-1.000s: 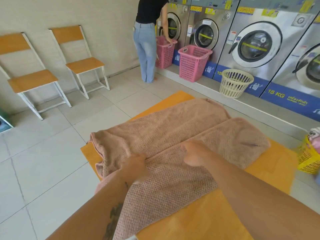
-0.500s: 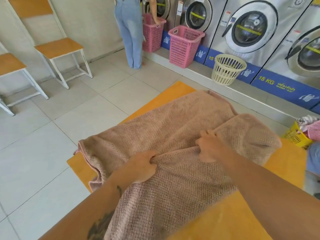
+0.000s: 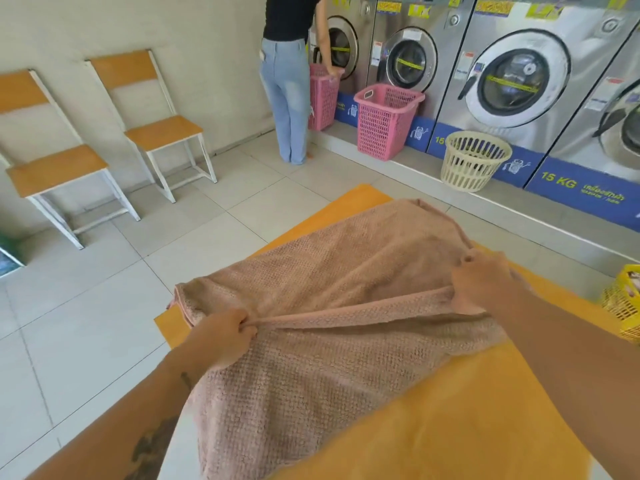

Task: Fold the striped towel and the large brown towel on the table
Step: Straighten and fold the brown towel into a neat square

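1. Both hands were closed on one hem of the large brown towel (image 3: 332,271): my left hand (image 3: 225,336) pinched it at the near-left end, and my right hand (image 3: 485,278) gripped it further away and to the right.
2. Between the two hands the hem was pulled into a straight, tight line. This line ran from the near left to the far right, so it crossed the table (image 3: 467,403) on a diagonal.
3. The towel lay on the orange table in front of me. One part spread away from the hem toward the washing machines (image 3: 519,81), and another part hung from the hem toward me over the near edge.
4. The left hand was nearer to my body; the right arm was more stretched out. I judged that the next fold would turn on this hem line: both hands must carry it together across the far part, keeping it straight.
5. The far corner of the towel (image 3: 420,204) lay beyond the right hand, near the far edge of the table.
6. Count: one brown towel, two hands, one table. I saw no striped towel in the view, so I cannot tell where it was.
7. Also: two chairs (image 3: 104,147), two pink baskets (image 3: 384,119), one cream basket (image 3: 474,161), one yellow basket (image 3: 623,306) partly seen, and one other person (image 3: 287,81) by the machines.
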### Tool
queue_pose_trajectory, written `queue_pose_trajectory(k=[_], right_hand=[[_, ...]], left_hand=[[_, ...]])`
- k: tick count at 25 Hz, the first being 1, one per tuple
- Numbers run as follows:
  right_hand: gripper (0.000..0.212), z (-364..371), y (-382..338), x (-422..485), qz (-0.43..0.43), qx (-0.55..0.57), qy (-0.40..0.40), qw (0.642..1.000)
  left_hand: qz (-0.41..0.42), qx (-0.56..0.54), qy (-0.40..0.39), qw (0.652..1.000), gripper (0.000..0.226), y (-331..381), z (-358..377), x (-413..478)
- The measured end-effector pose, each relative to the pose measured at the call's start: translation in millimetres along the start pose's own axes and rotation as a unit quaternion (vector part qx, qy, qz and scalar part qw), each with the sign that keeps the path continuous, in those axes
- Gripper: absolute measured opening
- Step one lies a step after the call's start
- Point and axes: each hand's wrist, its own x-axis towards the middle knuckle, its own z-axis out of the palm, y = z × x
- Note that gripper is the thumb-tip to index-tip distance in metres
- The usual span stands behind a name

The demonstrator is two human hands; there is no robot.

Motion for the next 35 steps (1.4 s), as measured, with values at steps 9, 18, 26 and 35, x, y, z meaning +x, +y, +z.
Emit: queue_pose_trajectory(k=[9, 18, 26, 35], right_hand=[[0.028, 31, 27, -34, 0.048, 0.005, 0.053, 0.997], [0.038, -69, 52, 40, 0.163, 0.048, 0.146, 0.975], [0.043, -109, -37, 163, 0.159, 0.029, 0.122, 0.979], [0.078, -89, -121, 220, 0.108, 0.100, 0.065, 0.987]], left_hand=[[0.025, 0.037, 0.147, 0.988, 0.020, 7, -8, -41], [0.021, 0.065, 0.290, 0.955, 0.022, 6, -70, 32], [-0.043, 0.034, 0.246, 0.968, 0.032, -65, -41, 149], [-0.074, -0.032, 0.054, 0.995, 0.034, -127, 4, 195]])
